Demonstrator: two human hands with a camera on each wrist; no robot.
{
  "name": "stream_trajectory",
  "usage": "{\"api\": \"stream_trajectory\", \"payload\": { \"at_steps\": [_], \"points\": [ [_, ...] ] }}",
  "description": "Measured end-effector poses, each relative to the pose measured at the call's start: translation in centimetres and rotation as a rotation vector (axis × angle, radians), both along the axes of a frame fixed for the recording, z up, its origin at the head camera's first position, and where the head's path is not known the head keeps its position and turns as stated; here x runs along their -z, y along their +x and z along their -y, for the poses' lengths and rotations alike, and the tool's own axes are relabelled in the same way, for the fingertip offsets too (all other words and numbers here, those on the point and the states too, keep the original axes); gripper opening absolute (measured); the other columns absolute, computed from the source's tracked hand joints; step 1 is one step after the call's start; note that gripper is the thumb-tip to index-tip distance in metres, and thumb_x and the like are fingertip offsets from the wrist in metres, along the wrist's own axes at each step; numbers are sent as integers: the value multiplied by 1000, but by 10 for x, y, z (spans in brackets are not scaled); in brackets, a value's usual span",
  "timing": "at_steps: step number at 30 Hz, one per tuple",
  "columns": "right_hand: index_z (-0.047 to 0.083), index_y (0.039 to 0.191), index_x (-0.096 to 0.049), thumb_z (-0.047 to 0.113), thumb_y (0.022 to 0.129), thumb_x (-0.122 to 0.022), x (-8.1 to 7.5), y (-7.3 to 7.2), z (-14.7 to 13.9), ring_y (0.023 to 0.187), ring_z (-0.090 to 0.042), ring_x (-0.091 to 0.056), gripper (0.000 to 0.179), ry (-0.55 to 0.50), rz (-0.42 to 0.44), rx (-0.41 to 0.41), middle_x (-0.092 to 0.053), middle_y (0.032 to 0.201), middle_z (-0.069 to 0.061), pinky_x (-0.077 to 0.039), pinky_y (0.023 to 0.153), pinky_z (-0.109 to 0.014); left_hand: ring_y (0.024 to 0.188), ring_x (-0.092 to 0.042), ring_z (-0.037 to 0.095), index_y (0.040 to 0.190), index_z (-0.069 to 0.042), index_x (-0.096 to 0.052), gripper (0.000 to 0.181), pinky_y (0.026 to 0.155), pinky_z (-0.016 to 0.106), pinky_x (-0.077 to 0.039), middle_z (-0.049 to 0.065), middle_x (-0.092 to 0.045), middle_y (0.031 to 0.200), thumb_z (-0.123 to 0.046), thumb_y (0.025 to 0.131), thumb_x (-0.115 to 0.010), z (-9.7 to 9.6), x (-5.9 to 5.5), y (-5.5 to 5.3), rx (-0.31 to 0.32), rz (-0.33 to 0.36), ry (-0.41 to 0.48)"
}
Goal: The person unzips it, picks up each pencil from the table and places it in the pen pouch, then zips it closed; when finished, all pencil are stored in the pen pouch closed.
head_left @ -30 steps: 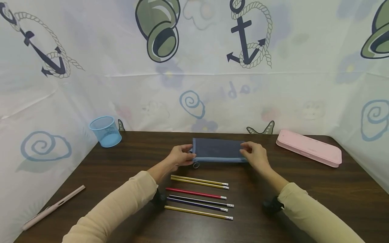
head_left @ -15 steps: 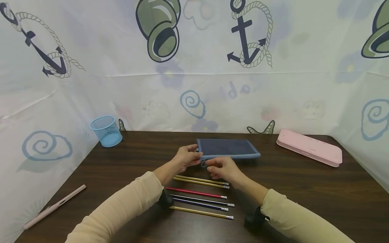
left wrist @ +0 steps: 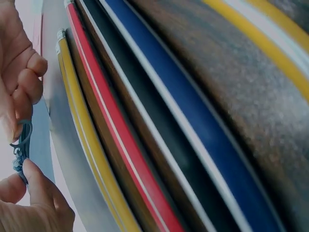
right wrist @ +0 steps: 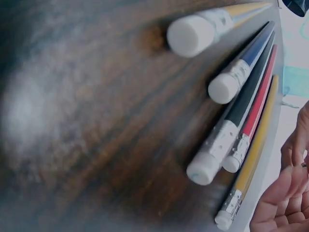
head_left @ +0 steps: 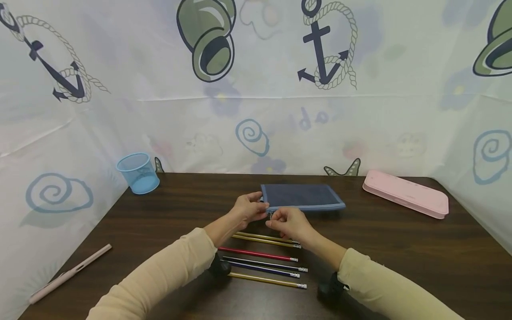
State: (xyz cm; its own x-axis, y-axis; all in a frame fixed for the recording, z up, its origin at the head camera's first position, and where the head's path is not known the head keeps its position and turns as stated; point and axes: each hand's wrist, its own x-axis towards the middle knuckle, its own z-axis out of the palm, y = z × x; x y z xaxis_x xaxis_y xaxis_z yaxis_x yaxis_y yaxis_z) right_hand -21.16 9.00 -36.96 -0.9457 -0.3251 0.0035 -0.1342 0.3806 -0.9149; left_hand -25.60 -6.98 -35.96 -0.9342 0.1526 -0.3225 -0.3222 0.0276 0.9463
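Note:
A navy mesh pencil pouch (head_left: 300,195) with a light blue zipper edge lies near the back of the table, its front edge slightly raised. My left hand (head_left: 249,209) pinches its front left corner, by the end of the zipper. My right hand (head_left: 291,222) is just to the right of it, thumb and finger pinching the ring zipper pull (left wrist: 28,131), which shows best in the left wrist view. Below the hands lie several pencils in a loose row: yellow ones, a red pencil (head_left: 258,254), a black one and a blue pencil (right wrist: 253,46). My left forearm covers some of their left ends.
A pink pencil case (head_left: 406,194) lies at the back right. A light blue mesh cup (head_left: 140,175) stands at the back left corner. A pale pink pen-like stick (head_left: 70,273) lies along the left edge. Patterned cloth surrounds the dark wooden table (head_left: 192,191).
My right hand has left the pouch's right side and come to the zipper pull, which it now pinches. The pouch has shifted slightly right and my left hand has moved with it.

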Motion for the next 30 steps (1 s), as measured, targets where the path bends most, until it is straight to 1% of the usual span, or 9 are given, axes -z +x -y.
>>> {"api": "stream_trajectory", "payload": {
  "at_steps": [3,6,9,12,15,21,25,30],
  "points": [
    [2,81,-63,13,87,-67,-1,-2,-2,47,-9,-47,13,84,-81,37,-58,60,-11,-44,45,-22,74,-58,11,144,-3,-34,60,69,20,-55,23,-38,137,4,90,-58,1,1,-1,-8,-13,5],
    [4,80,-63,12,88,-66,-2,-5,-7,45,-9,-47,11,167,-164,77,-60,61,-12,-41,44,-22,72,-58,10,144,-3,-34,60,66,18,-55,23,-40,135,5,90,-57,2,2,-2,-16,-25,8],
    [5,80,-64,12,88,-66,-2,-8,-14,46,-9,-46,11,224,-215,107,-60,61,-12,-38,44,-22,71,-58,10,144,-2,-34,60,64,18,-55,24,-39,137,5,90,-57,4,3,-2,-12,-26,11],
    [5,80,-65,12,88,-66,-3,-10,-20,46,-8,-46,11,259,-252,115,-60,61,-10,-37,43,-22,70,-58,10,144,-2,-34,60,65,19,-55,25,-37,140,6,90,-57,5,4,-2,-9,-24,12],
    [5,78,-65,12,87,-66,-4,-12,-26,46,-8,-47,11,279,-278,123,-61,61,-10,-39,44,-23,72,-59,10,144,-3,-34,60,65,20,-55,25,-34,143,6,90,-57,6,3,-2,-15,-23,11],
    [4,78,-64,12,87,-67,-6,-16,-38,48,-8,-48,12,312,-290,159,-63,63,-9,-40,46,-24,78,-60,12,144,-2,-35,59,63,18,-55,25,-33,144,7,89,-56,11,1,-2,-27,-26,17],
    [3,78,-65,12,86,-67,-5,-18,-46,49,-8,-48,12,328,-299,173,-62,62,-5,-39,47,-24,82,-61,15,144,-1,-35,59,63,18,-54,25,-34,142,7,89,-56,17,2,-3,-32,-28,15],
    [2,79,-65,12,86,-66,-6,-18,-55,47,-7,-50,13,344,-298,173,-63,62,-8,-40,45,-24,82,-59,15,144,-2,-35,59,65,18,-55,25,-31,146,7,90,-56,24,3,-3,-29,-18,-1]
  ]
}}
